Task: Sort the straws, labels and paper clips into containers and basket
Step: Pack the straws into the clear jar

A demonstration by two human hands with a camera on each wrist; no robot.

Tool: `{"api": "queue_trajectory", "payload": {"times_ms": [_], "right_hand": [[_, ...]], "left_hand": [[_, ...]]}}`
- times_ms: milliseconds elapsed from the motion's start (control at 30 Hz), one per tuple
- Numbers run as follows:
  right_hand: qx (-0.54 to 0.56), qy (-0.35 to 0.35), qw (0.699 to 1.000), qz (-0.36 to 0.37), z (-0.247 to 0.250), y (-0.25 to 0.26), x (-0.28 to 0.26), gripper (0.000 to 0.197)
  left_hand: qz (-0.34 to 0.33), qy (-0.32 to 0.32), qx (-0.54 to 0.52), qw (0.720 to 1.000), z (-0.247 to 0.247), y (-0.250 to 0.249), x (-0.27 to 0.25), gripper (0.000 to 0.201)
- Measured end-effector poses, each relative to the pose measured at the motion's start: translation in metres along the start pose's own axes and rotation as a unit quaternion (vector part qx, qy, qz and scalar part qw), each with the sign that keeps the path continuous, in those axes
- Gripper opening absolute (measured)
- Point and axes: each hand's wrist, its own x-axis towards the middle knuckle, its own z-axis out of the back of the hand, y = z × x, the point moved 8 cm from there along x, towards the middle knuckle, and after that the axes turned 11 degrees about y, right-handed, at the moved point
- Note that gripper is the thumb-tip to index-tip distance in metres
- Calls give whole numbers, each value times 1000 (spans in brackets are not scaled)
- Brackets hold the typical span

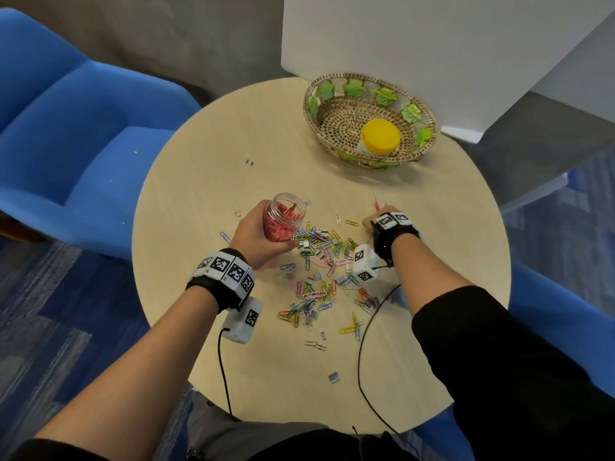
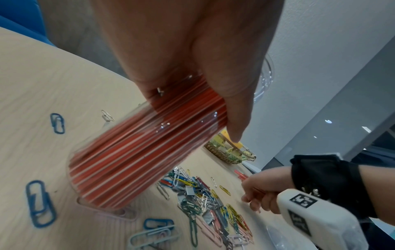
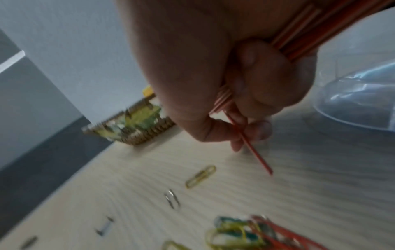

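Round wooden worktop [image 1: 206, 154] — left hand [image 1: 263, 234] fingers wrap the straw jar [image 1: 283, 217]; right hand [image 1: 374, 221] fingers clamp red straws [image 3: 250, 145], paper clips [image 1: 319, 261] just below.

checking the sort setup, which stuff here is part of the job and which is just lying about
Job: clear jar of red straws, left hand; red straws in right hand; paper clips; basket; yellow-lidded jar.
Lying about: blue chair.

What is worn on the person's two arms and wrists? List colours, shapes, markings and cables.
Each wrist wears a black strap ringed with white blocks bearing black square-patterned tags: left wrist, right wrist. A white boxy camera unit with similar tags hangs from each, trailing a thin black cable. Black sleeves are pushed up the forearms.
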Motion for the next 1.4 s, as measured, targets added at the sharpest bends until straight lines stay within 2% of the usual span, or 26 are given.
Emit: {"api": "queue_trajectory", "payload": {"times_ms": [33,100,167,233,300,367,400,467,533,600,667,767,800,833,933,1033,1133,1233,1400], "right_hand": [[23,13,1000,-2,2,3,-3,27],[85,35,996,13,8,11,-11,27],[213,55,975,40,15,20,-29,23],[348,118,924,101,22,34,-63,20],[459,203,848,171,31,52,-102,23],[525,251,780,232,41,71,-138,27],[542,263,755,259,45,79,-155,29],[556,263,720,321,52,93,-186,34],[547,244,707,377,52,102,-209,37],[528,218,708,416,43,105,-221,38],[489,178,731,442,30,100,-222,37],[309,54,836,451,19,84,-215,35],[230,13,859,457,19,81,-217,33],[156,-19,870,468,20,80,-218,28],[-8,-69,878,474,25,77,-222,19],[-9,-32,890,455,38,70,-224,19],[32,6,873,486,42,73,-236,14],[-9,48,858,511,24,80,-241,16],[-70,42,887,455,21,78,-227,20]], "left_hand": [[0,0,-1,1000,0,-1,0,66],[3,7,-7,1000,-2,-3,-1,67],[-2,16,-7,1000,-6,-8,-2,69],[-11,36,-7,999,-14,-16,-2,74],[-26,64,-8,998,-24,-30,-2,79],[-47,88,-5,995,-33,-49,-1,84],[-60,97,-2,994,-38,-59,-1,85],[-81,110,3,991,-48,-79,-4,82],[-97,116,-2,988,-55,-93,-7,83],[-107,120,-14,987,-60,-104,-11,86],[-111,114,-35,987,-62,-111,-15,87],[-117,90,-33,989,-58,-120,-22,87],[-119,78,-31,989,-56,-120,-24,86],[-118,64,-39,990,-52,-119,-26,85],[-110,22,-67,991,-37,-118,-27,80],[-106,17,-14,994,-30,-120,-29,74],[-100,37,10,994,-31,-115,-32,81],[-97,57,-14,994,-35,-115,-40,81],[-99,65,-37,992,-35,-112,-53,80]]}}
